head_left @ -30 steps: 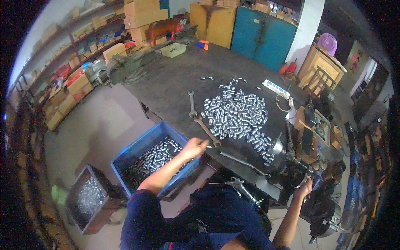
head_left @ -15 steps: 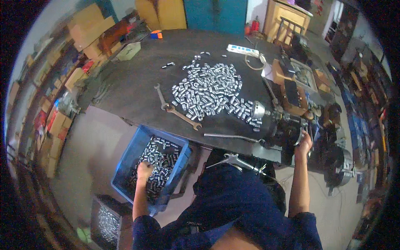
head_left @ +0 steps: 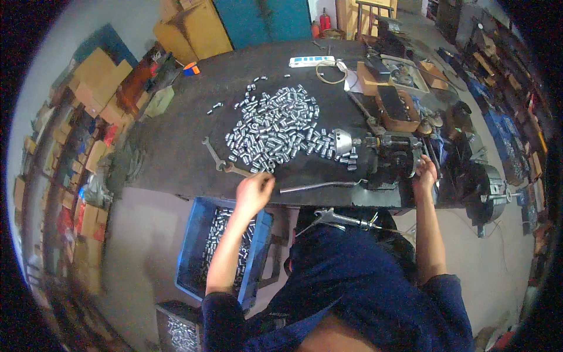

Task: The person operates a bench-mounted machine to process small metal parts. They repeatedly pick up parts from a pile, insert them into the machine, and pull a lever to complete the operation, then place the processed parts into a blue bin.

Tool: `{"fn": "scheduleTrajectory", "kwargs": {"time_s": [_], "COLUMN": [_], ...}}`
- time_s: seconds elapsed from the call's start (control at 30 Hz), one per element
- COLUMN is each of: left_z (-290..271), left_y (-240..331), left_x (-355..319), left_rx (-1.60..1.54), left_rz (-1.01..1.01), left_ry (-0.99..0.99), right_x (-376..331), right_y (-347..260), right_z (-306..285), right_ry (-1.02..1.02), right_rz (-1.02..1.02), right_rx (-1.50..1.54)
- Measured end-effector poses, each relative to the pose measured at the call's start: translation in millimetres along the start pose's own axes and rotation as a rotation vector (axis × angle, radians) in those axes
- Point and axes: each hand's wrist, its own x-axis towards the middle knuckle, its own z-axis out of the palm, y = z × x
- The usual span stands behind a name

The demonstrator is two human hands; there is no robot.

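Observation:
My left hand [head_left: 254,191] is raised over the near edge of the dark workbench [head_left: 176,146], fingers curled; whether it holds a metal piece I cannot tell. It is close to a pair of wrenches [head_left: 221,162] and the big heap of small shiny metal cylinders [head_left: 277,128]. My right hand [head_left: 424,175] rests on the dark machine [head_left: 392,157] mounted at the bench's right end, gripping a part of it. A long metal lever [head_left: 319,186] lies along the bench edge between my hands. Under my left forearm stands a blue crate [head_left: 202,252] with more cylinders.
A second box of metal parts [head_left: 179,331] sits on the floor at the lower left. A white power strip [head_left: 311,61], wooden boxes [head_left: 394,105] and machine parts crowd the bench's far right. Shelves with cartons [head_left: 88,135] line the left; blue and yellow cabinets [head_left: 264,20] stand behind.
My left hand has come up out of the blue crate to the bench edge near the wrenches. The right hand stays on the machine. The view has tilted down and turned.

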Motion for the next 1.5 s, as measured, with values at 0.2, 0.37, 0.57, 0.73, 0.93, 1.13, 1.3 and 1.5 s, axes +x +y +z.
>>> {"fn": "scheduleTrajectory", "kwargs": {"time_s": [0.2, 0.37, 0.57, 0.73, 0.93, 1.13, 1.3, 1.5], "left_z": [66, 117, 101, 63, 42, 52, 49, 47], "left_y": [43, 33, 40, 50, 86, 77, 82, 87], "left_x": [81, 96, 96, 95, 92, 92, 91, 89], "left_rx": [0.235, 0.612, 0.310, -0.962, -1.210, -1.239, -1.280, -1.279], "left_rz": [0.276, 0.452, 0.340, -0.104, 0.031, 0.005, 0.010, 0.069], "left_ry": [-0.031, -0.010, -0.027, -0.157, -0.229, -0.263, -0.241, -0.236], "right_x": [13, 12, 2, -1, 3, -19, -41, -50], "right_y": [16, 19, 13, 6, 9, -11, -35, -50], "right_z": [-22, -23, -13, -6, -9, 0, 2, 4], "right_ry": [-0.109, -0.151, -0.102, -0.091, -0.073, -0.047, -0.073, -0.108], "right_rz": [-0.050, -0.060, -0.060, -0.022, -0.045, -0.068, -0.062, -0.032], "right_rx": [0.128, 0.174, 0.162, 0.116, 0.127, -0.024, -0.161, -0.161]}}
